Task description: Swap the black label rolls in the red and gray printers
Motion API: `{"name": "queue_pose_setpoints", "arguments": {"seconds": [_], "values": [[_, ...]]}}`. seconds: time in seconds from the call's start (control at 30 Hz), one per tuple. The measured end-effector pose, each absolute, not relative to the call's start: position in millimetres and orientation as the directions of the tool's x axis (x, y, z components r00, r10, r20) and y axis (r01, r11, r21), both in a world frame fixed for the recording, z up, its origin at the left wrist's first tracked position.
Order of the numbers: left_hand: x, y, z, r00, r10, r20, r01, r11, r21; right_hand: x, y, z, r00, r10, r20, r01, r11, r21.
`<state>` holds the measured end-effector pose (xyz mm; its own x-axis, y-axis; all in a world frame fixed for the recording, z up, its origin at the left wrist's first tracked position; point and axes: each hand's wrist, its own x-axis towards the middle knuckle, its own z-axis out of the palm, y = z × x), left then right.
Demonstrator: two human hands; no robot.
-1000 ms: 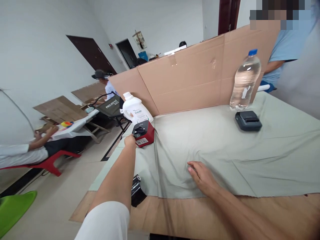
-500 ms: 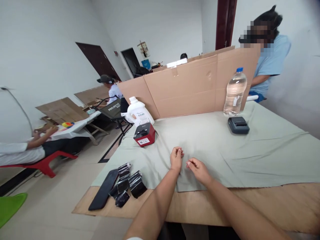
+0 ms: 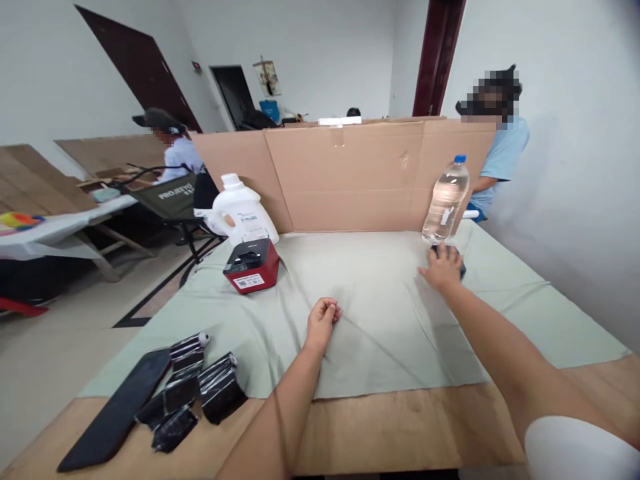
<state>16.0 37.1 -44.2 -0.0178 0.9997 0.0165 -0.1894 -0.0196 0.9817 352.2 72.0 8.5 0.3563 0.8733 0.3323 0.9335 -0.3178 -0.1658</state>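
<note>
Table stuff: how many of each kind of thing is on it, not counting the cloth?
Bottles: 2, a white jug and a clear water bottle
Small box machines: 2, a red one and a dark one under the right hand
Flat black slab: 1
Black wrapped packs: about 5, bunched, hard to split
Total: about 10

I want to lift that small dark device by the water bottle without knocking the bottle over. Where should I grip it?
Grip the small dark device across its two side edges, coming from above and the near side, where the right hand already rests on it. It lies flat and low on the cloth, and the tall water bottle stands just behind it, so a far-side approach would likely hit it.
</note>
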Motion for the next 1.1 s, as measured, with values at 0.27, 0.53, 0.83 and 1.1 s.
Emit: {"name": "queue_pose_setpoints", "arguments": {"seconds": [0.27,0.53,0.83,1.1], "values": [[15,40,-46,0.043,0.999,0.024,-0.185,-0.016,0.983,381,67,-23,0.643,0.73,0.23,0.756,-0.56,-0.338],[15,40,-46,0.076,0.994,0.073,-0.178,-0.058,0.982,304,56,-17,0.34,0.827,0.449,0.904,-0.156,-0.397],[12,21,-27,0.285,0.956,-0.073,-0.644,0.248,0.724,143,-17,-11,-0.194,0.765,0.614,0.919,0.36,-0.158],[9,20,-24,0.235,0.972,0.002,-0.547,0.131,0.827,157,-3,-18,0.251,0.827,0.503,0.457,0.357,-0.815]]}}
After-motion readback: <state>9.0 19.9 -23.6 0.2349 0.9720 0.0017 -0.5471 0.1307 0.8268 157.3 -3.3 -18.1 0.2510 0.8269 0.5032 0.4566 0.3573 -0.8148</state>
